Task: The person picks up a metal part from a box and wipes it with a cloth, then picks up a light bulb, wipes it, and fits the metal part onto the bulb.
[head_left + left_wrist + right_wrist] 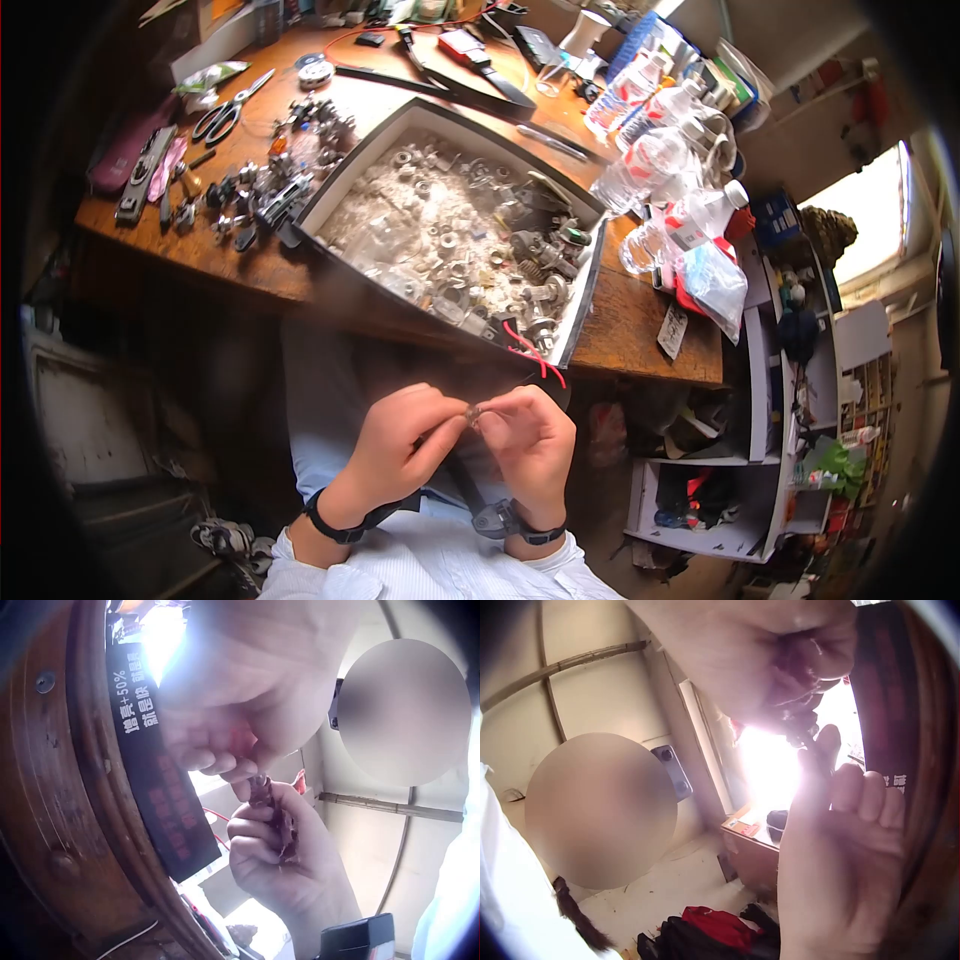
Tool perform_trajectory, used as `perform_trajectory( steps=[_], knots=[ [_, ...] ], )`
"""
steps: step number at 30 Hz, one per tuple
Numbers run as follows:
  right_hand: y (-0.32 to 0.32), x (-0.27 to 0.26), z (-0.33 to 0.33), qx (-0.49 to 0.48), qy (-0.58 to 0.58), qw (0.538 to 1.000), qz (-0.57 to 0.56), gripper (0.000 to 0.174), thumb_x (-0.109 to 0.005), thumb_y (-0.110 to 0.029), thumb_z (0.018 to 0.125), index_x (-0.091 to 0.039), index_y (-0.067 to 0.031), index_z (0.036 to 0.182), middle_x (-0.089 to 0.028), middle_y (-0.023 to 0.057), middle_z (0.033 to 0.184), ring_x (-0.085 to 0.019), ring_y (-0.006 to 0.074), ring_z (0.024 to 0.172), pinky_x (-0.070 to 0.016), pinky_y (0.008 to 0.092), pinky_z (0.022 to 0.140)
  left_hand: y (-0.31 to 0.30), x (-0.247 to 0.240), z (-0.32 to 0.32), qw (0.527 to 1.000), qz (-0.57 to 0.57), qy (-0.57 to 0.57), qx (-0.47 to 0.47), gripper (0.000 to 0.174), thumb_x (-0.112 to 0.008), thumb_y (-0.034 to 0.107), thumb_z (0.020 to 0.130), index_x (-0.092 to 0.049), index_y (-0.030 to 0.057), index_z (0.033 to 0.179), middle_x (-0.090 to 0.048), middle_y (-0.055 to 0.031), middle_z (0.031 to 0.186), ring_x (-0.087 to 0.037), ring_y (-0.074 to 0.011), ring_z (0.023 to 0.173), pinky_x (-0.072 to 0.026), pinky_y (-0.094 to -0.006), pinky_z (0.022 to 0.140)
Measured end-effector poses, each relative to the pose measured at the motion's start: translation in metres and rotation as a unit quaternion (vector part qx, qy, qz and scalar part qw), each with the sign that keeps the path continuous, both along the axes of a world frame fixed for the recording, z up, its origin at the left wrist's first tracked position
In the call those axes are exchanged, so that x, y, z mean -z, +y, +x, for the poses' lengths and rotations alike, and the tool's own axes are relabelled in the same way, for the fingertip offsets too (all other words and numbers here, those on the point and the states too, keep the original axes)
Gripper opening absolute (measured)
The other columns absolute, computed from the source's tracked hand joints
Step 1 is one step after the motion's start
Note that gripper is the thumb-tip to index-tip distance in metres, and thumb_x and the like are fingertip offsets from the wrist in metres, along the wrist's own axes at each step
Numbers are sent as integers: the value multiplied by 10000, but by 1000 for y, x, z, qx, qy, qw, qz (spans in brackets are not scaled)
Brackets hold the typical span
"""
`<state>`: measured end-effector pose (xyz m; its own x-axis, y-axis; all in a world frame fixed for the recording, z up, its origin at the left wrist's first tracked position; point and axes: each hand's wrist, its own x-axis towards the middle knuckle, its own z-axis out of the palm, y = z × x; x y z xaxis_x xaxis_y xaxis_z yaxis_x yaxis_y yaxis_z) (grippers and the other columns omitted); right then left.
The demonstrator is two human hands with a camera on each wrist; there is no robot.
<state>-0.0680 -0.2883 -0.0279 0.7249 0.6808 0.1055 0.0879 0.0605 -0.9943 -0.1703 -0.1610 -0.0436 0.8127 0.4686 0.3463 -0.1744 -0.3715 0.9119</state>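
Both hands meet in front of the person's lap, below the near edge of the box. The left hand (405, 440) and the right hand (528, 445) pinch a small metallic piece (472, 412) between thumbs and forefingers. In the left wrist view the small piece (259, 787) sits where the fingertips of both hands come together. The right wrist view shows the piece (801, 726) dark against bright light. Its exact shape is too small to tell.
A shallow box (330, 262) of bulbs and metal parts stands on the wooden table (640, 325). Left of it lie a pile of metal parts (285, 190) and scissors (228, 115). Plastic bottles (655, 160) line the right; red wires (530, 350) hang over the box's near edge.
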Motion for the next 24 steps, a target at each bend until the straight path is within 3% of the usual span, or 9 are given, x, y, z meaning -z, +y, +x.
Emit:
perform_trajectory(
  steps=[3,6,9,13,15,17,20,21,24],
  knots=[
    [-4,-4,7,26,-39,998,30,92,-659,2,862,-615,1,942,-633,35,776,-595,34,664,-471,177,558,-4,-3,3,999,-27,2,47,69,-635,47,830,-666,6,875,-595,-94,700,-548,-231,617,-425,-317,574],
    [-11,-16,19,170,32,983,69,94,-602,-105,905,-579,-29,854,-572,14,675,-455,19,435,-343,160,371,-4,-3,8,998,1,5,68,36,-650,54,830,-674,30,843,-600,-83,695,-550,-218,613,-420,-309,566],
    [-14,-4,62,284,21,938,196,124,-584,-137,920,-558,-34,857,-529,2,676,-416,18,420,-309,170,350,3,-10,13,997,50,9,55,20,-656,35,820,-675,36,823,-598,-77,687,-548,-211,608,-416,-303,559],
    [-14,10,136,306,29,947,92,99,-586,-88,930,-563,-25,856,-543,-6,703,-423,24,455,-334,188,421,13,-30,31,994,92,-5,-50,53,-655,-32,799,-666,13,825,-588,-67,702,-536,-161,606,-399,-270,548],
    [-13,36,176,303,-68,950,19,79,-619,-65,908,-580,-9,868,-588,0,745,-506,41,542,-412,207,499,19,-36,49,990,117,-9,-83,85,-662,-37,792,-659,14,860,-578,-54,738,-534,-124,620,-409,-241,570],
    [-7,51,195,311,-174,934,10,95,-634,-25,884,-610,16,967,-638,21,818,-584,83,715,-476,231,679,24,-50,67,985,150,50,-67,107,-678,-1,793,-649,17,894,-597,-69,792,-580,-184,685,-445,-283,621],
    [-4,40,189,346,-207,915,12,156,-621,-33,902,-592,20,1047,-632,19,815,-591,95,732,-486,246,708,33,-53,102,953,300,29,-39,166,-698,84,803,-646,29,951,-625,-96,869,-603,-273,786,-475,-357,695],
    [-7,39,187,344,-151,926,32,185,-603,-31,916,-569,20,1090,-631,33,851,-598,109,772,-489,256,739,33,-53,112,952,303,28,-37,166,-698,84,803,-646,29,951,-625,-96,869,-603,-273,786,-475,-357,695],
    [-13,48,194,356,-127,921,97,230,-567,-25,939,-527,17,1162,-620,65,932,-601,128,835,-493,269,763,31,-46,140,904,402,143,-13,192,-685,164,819,-633,36,953,-632,-125,876,-606,-336,864,-496,-417,779]
  ],
)
